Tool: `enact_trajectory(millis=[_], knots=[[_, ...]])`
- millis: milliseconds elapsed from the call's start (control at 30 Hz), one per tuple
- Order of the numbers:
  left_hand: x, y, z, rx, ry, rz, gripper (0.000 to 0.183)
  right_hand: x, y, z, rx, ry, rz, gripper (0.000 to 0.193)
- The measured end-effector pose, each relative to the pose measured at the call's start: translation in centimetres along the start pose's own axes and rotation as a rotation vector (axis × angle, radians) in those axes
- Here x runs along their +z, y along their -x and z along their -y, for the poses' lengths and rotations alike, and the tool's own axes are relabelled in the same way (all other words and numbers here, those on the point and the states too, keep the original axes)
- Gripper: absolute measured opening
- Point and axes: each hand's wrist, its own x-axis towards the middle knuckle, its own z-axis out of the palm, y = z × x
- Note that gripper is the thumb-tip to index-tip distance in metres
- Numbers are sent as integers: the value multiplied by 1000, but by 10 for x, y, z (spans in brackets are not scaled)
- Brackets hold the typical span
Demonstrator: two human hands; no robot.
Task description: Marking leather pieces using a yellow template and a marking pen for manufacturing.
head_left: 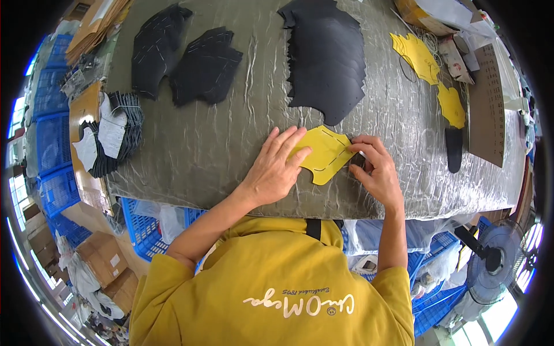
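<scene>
Grey tabletop [202,150], yellow piece [324,151], between both hands [276,170] [380,173]

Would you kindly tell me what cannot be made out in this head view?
In the head view:
Whether the right hand holds anything small: its own curled fingers hide it.
The yellow piece: left edge partly covered by the left hand.
The black stack: lower sheets mostly under overlapping ones.
The blue basket: contents partly hidden by the table.
</scene>
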Motion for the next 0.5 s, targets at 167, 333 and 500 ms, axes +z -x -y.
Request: enact_trajectory(millis=[167,333,500], knots=[[-1,-3,4,52,-46,3,50,-3,-4,-5,-23,10,29,32],[-2,-8,11,79,-78,11,49,-7,-17,-11,-140,35,72,33],[-7,-11,16,124,-99,56,51,-12,-27,-16,-207,35,159,36]])
